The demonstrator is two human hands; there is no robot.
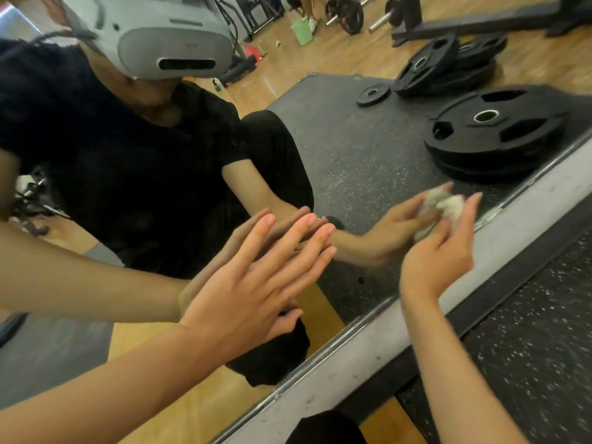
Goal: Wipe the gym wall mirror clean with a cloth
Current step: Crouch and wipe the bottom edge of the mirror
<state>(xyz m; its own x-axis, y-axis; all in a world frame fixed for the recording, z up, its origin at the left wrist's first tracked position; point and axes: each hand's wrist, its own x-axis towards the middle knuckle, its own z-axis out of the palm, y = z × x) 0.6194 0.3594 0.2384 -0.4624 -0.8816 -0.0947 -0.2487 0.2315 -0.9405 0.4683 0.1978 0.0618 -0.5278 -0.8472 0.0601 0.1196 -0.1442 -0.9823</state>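
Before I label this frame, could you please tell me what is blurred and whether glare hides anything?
Head view: the right hand and its cloth are motion-blurred; the left hand, flat on the mirror, is sharper; light is even, with no glare hiding anything on the glass.

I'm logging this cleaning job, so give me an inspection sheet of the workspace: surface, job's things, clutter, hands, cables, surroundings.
Surface: mirror, lower part above its grey bottom frame; smears cannot be judged.
Job's things: crumpled pale cloth held at the glass near the bottom edge.
Clutter: nothing seen on the glass.
Hands: left hand flat on the glass, fingers straight; right hand grips the cloth.
Cables: nothing seen.
Surroundings: speckled black floor mat; reflected weight plates and green bucket.
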